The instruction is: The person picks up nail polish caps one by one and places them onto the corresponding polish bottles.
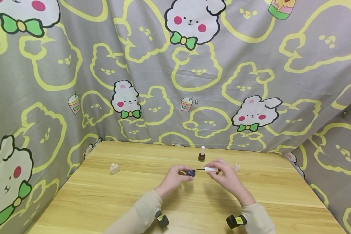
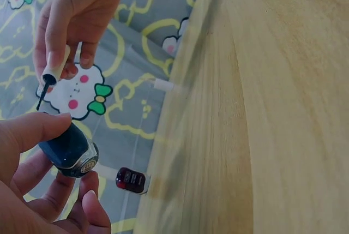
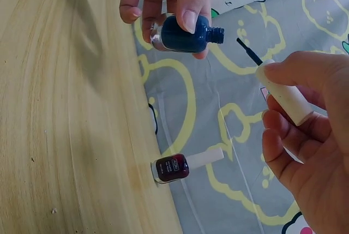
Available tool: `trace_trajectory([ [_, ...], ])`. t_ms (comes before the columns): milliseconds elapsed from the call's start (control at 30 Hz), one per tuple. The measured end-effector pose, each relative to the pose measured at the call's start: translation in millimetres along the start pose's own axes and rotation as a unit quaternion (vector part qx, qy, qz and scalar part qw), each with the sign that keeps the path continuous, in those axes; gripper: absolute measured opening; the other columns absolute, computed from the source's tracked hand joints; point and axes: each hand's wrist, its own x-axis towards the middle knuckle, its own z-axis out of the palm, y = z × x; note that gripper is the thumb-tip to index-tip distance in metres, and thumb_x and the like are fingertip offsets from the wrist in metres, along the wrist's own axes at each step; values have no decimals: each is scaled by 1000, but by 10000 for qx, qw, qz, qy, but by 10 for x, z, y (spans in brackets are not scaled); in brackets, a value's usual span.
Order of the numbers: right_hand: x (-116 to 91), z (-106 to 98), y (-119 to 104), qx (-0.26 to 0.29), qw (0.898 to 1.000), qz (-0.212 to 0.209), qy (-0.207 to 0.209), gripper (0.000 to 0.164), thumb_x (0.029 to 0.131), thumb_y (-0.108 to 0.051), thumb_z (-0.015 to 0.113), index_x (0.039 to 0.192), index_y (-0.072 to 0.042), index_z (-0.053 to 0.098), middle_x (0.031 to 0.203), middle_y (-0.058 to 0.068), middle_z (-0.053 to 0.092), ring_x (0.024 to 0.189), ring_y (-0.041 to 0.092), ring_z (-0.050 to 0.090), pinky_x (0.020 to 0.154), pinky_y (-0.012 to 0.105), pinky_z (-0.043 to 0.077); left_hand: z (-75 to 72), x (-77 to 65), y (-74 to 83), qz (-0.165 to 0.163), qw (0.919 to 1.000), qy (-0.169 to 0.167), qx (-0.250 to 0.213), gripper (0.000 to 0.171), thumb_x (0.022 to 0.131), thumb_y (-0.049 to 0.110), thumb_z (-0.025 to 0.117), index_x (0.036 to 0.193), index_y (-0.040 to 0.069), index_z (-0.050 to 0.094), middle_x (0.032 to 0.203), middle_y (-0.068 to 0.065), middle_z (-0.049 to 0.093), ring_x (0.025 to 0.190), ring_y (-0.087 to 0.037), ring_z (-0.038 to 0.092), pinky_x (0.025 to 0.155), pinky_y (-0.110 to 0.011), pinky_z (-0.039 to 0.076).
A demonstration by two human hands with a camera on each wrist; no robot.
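My left hand grips a dark blue nail polish bottle between thumb and fingers. The bottle is uncapped and tilted, its threaded neck facing the other hand. My right hand pinches a white nail polish cap with its dark brush sticking out. In the right wrist view, a small gap separates the brush tip from the bottle's mouth. Both hands are above the wooden table. Beyond them stands a dark red nail polish bottle with its white cap on.
Over at the left of the table stands a small pale bottle. A small whitish cap-like item is just past the right hand. A patterned grey curtain hangs behind the table and along its sides.
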Motion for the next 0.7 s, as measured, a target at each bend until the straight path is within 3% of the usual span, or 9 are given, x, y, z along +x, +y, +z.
trace_trajectory([
  [167, 0, 15, 5, -65, 9998, -163, -76, 17, 83, -4, 74, 97, -13, 73, 93, -3, 64, 75, 9, 53, 61, 25, 46, 13, -22, 12, 35, 10000, -42, 32, 32, 77, 10, 79, 108, 7, 72, 106, -10, 69, 83, -15, 58, 71, -28, 46],
  [700, -7, 27, -22, -298, 9986, -358, -263, 22, 81, -2, 75, 98, -16, 73, 92, -5, 62, 78, 4, 51, 62, 25, 47, 50, -44, 12, -11, 9999, -98, 63, 31, 76, 11, 80, 107, 10, 73, 106, -8, 68, 83, -16, 58, 70, -28, 45],
])
